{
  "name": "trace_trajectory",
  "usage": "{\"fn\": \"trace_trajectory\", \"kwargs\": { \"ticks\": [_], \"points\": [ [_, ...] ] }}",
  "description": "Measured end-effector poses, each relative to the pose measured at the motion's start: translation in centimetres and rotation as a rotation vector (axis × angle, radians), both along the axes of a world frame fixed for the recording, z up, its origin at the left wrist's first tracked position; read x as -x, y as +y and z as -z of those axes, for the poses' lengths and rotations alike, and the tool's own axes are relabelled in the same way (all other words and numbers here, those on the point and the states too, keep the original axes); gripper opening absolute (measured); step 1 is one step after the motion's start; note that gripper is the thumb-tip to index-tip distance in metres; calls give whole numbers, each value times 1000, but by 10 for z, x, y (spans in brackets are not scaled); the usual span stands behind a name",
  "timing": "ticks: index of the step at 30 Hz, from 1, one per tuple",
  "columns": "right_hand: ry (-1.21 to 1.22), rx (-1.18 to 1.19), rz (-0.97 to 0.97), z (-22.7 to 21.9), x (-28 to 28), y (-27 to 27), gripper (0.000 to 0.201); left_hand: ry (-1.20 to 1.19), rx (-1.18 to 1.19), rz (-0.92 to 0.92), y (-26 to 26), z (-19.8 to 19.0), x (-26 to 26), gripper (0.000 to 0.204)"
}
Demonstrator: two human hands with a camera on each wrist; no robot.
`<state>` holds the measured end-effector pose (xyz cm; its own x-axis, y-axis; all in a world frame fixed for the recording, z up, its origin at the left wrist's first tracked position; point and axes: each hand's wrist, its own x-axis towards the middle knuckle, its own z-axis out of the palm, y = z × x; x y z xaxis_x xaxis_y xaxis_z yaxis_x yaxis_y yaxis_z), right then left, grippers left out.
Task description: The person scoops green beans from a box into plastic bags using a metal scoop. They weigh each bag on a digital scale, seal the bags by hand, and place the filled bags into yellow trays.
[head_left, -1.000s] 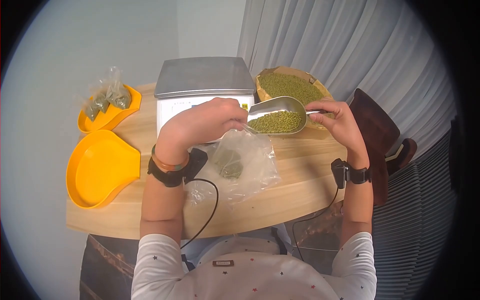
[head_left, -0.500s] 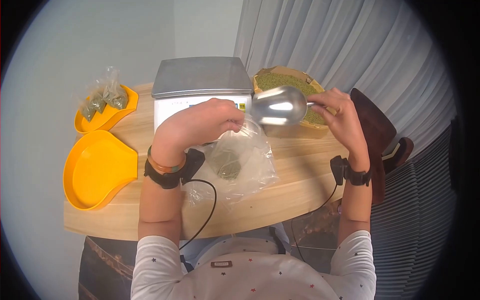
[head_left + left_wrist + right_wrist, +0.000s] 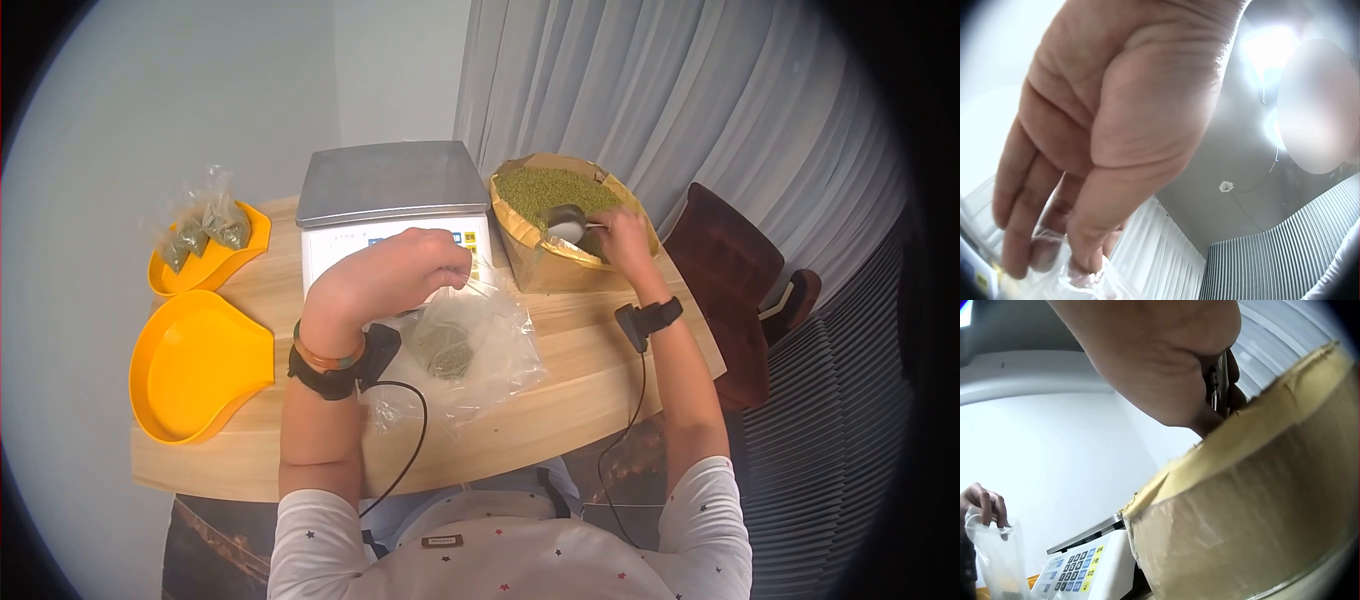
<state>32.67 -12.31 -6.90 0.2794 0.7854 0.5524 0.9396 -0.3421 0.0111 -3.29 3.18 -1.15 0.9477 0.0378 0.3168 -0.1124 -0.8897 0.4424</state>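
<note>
In the head view my left hand [image 3: 395, 268] pinches the mouth of a clear plastic bag [image 3: 505, 340], with some green beans [image 3: 449, 352] low inside it. The left wrist view shows the thumb and fingers [image 3: 1088, 250] closed on the thin film. Over the large paper sack [image 3: 545, 265] of green beans, my right hand [image 3: 627, 243] grips the handle of a metal scoop [image 3: 566, 222]. The scoop's head lies at the beans near the sack's front rim. In the right wrist view the sack wall [image 3: 1241, 519] hides the scoop's head, while its handle [image 3: 1219, 384] shows in the grip.
A scale [image 3: 385, 180] with a grey platform stands behind my left hand, left of the sack. Two yellow trays lie at the left: the front tray [image 3: 200, 370] holds nothing, the back tray [image 3: 235, 250] bears several filled bags [image 3: 228, 222]. A dark chair [image 3: 725, 245] stands at the right.
The scoop, full of beans beside the plastic bag's mouth, was turned over there, then moved right and back into the sack. My left hand keeps hold of the bag.
</note>
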Motion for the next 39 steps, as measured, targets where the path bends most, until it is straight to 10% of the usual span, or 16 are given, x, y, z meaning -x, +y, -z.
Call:
{"fn": "trace_trajectory", "kwargs": {
  "ticks": [17, 39],
  "points": [
    [1056, -324, -63, 10, -35, -35, 21, -13, -1, -27, 3, 5, -3, 14],
    [936, -98, -343, -67, 56, -44, 20, 41, 43, -37, 3, 0, -3, 16]
  ]
}}
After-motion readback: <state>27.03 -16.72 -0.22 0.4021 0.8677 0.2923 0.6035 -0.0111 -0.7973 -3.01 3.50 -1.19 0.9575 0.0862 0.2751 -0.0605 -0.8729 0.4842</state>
